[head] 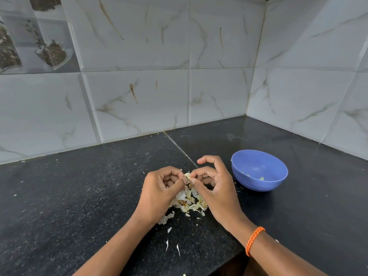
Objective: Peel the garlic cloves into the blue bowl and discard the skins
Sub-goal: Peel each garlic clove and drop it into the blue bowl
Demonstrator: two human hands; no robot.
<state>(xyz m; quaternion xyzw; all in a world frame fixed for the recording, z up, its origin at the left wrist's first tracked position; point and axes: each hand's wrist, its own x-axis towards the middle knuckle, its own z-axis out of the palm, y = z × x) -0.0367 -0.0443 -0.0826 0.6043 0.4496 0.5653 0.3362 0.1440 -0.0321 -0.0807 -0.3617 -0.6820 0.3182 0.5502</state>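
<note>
My left hand and my right hand meet above the black counter, fingertips pinched together on one garlic clove with papery skin sticking out. Beneath them lies a heap of pale garlic skins. The blue bowl stands just right of my right hand, with a few peeled cloves inside. An orange braided band circles my right wrist.
The black stone counter runs into a corner of marble-look wall tiles behind and to the right. Loose skin scraps lie toward the counter's front edge.
</note>
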